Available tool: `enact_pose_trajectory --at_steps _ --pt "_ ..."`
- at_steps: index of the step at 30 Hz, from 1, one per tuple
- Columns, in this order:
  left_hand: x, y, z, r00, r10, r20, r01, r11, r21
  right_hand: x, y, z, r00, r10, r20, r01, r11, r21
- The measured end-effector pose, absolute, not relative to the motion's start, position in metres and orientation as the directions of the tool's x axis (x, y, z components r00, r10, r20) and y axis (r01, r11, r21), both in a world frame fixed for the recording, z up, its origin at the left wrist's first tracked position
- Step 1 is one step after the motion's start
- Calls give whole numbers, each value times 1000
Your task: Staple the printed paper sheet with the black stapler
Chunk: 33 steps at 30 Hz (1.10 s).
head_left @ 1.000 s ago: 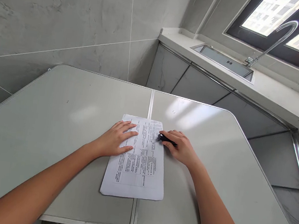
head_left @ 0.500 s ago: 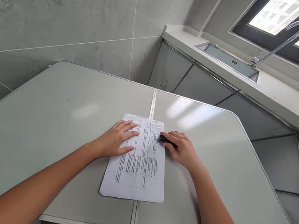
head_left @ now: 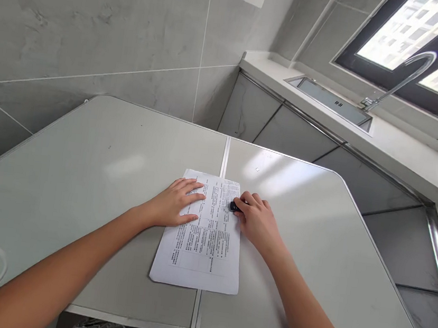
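Printed sheets of paper [head_left: 199,262] lie over the table's middle seam. My left hand [head_left: 176,202] rests flat on their left part, fingers spread, holding nothing. At the right edge of the sheets, my right hand [head_left: 258,217] is closed around a small black stapler [head_left: 234,206]. Only the stapler's front end shows, over the printed text; the rest is hidden under my fingers.
The pale table [head_left: 111,257] has rounded far corners. A white cable [head_left: 1,260] curves at the lower left. Beyond the table stand a counter with a sink [head_left: 334,102], a curved faucet [head_left: 402,83] and grey cabinets [head_left: 298,131].
My right hand has closed further over the black stapler, covering more of it. The left hand stays on the paper. The camera view has shifted slightly.
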<state>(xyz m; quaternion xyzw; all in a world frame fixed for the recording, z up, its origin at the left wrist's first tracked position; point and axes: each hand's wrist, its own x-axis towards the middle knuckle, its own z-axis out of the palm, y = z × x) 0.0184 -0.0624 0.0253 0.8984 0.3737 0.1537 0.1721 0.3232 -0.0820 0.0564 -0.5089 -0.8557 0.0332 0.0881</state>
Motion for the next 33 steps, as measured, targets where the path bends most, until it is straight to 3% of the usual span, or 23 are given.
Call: enact_pose_trajectory --at_steps 5,9,12,15,17,20,25,33 --pt "16 -61 28 685 714 145 624 -677 389 343 -84 65 -470 880 77 846 473 -245" --pt "13 -60 27 682 716 147 629 -678 381 365 -85 73 -302 953 16 927 297 -230" --pt "12 -59 25 687 711 150 623 -683 381 368 -91 76 -95 978 183 976 128 -176" --pt "12 -57 26 660 723 204 614 -675 409 346 -101 77 0 915 402 954 121 -274" --pt "12 -55 30 574 773 269 619 -625 476 317 -107 75 -27 901 432 871 233 -432" --pt "11 -50 36 357 860 364 597 -510 619 267 -112 67 -145 930 338 725 332 -604" --pt "3 -42 36 86 914 396 553 -374 744 230 -117 52 -313 932 183 707 357 -610" --pt "3 -41 30 106 948 301 514 -312 799 312 -127 44 -274 946 175 749 324 -578"
